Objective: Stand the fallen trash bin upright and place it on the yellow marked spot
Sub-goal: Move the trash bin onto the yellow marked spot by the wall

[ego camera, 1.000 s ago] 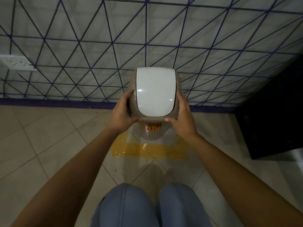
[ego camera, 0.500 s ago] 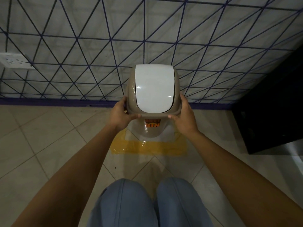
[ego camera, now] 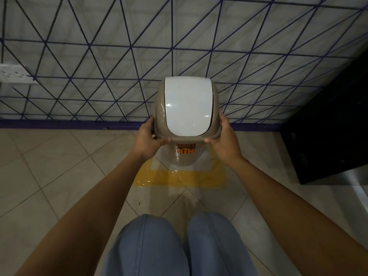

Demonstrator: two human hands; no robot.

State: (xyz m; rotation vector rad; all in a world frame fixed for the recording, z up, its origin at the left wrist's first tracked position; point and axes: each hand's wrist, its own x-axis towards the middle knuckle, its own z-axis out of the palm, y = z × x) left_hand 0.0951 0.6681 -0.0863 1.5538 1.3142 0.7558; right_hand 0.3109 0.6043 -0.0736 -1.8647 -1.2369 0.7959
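Head view: left hand (ego camera: 146, 141) and right hand (ego camera: 225, 141) grasp upright trash bin (ego camera: 187, 108) between them.

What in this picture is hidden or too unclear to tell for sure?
- Head view: whether the trash bin base touches the floor inside the yellow marked spot; the bin's own body hides it.
- The spot's far edge: covered by the bin.
- Orange label: its top line is cut off by the lid rim.
- Fingers of left hand and right hand: wrapped behind the bin.
- Wall socket: cut by the left edge, blurred.
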